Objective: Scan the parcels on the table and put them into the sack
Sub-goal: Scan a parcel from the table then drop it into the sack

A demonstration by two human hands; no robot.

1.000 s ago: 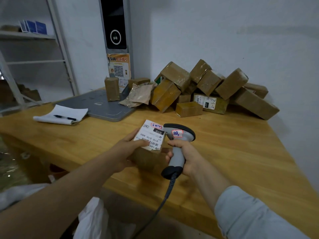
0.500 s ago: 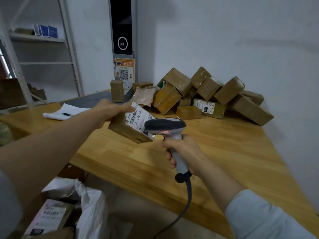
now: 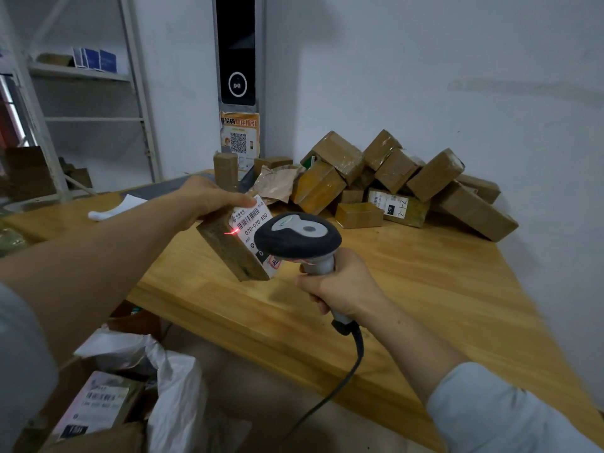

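The left grip (image 3: 209, 199) clamps the parcel (image 3: 228, 250) above the worktop (image 3: 425, 289), the right grip (image 3: 340, 286) clamps the scanner (image 3: 297, 237), and since the red line sits at the label's (image 3: 253, 222) edge, it likely needs steering fully across the barcode.

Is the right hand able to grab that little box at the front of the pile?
Probably not yet. The right hand grips the scanner, so it is busy. Nothing stands on the table between it and the little box, though.
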